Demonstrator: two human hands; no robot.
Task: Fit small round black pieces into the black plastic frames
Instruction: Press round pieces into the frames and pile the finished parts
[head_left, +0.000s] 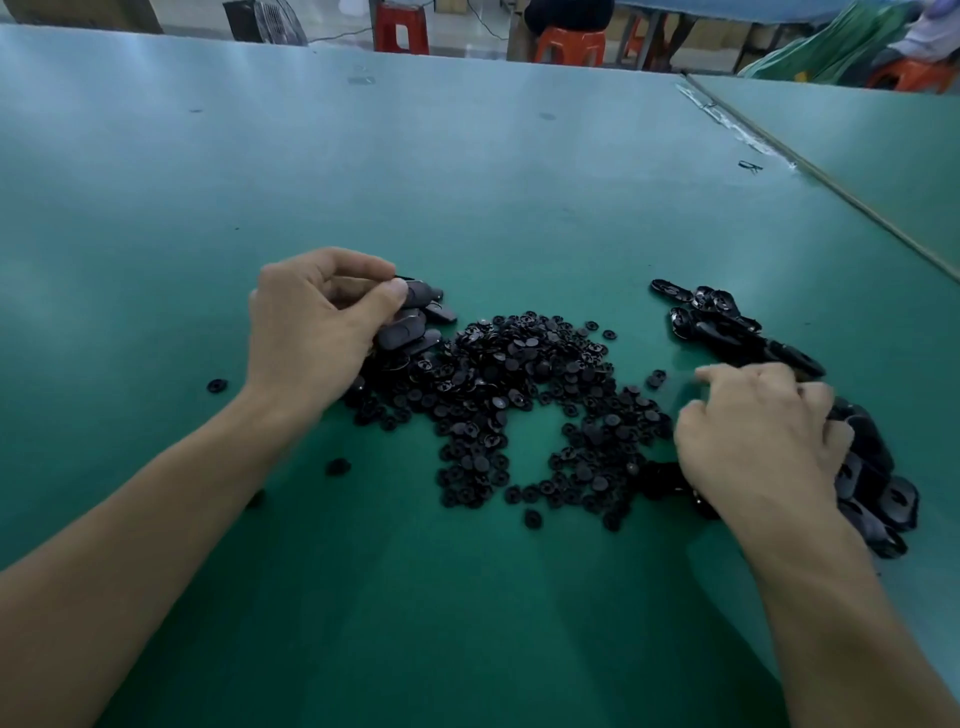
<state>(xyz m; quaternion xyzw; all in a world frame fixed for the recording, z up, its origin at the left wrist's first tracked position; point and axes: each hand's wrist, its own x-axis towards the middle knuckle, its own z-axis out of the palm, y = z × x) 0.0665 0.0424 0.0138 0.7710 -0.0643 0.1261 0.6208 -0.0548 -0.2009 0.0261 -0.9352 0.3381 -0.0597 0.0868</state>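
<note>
A wide heap of small round black pieces (524, 400) lies on the green table between my arms. My left hand (311, 327) sits at the heap's upper left, thumb and fingers pinching a black oval plastic frame (418, 292) above a small stack of similar frames (410, 332). My right hand (753, 441) rests, fingers curled, at the heap's right edge. Beneath and behind it lies a row of black frames (872, 483); whether it holds anything is hidden. More frames (722, 322) lie farther back on the right.
Stray round pieces (216, 385) lie left of my left forearm. A seam (831, 192) runs diagonally where a second green table adjoins at the right. Orange stools (569, 47) and a seated person stand beyond the table's far edge.
</note>
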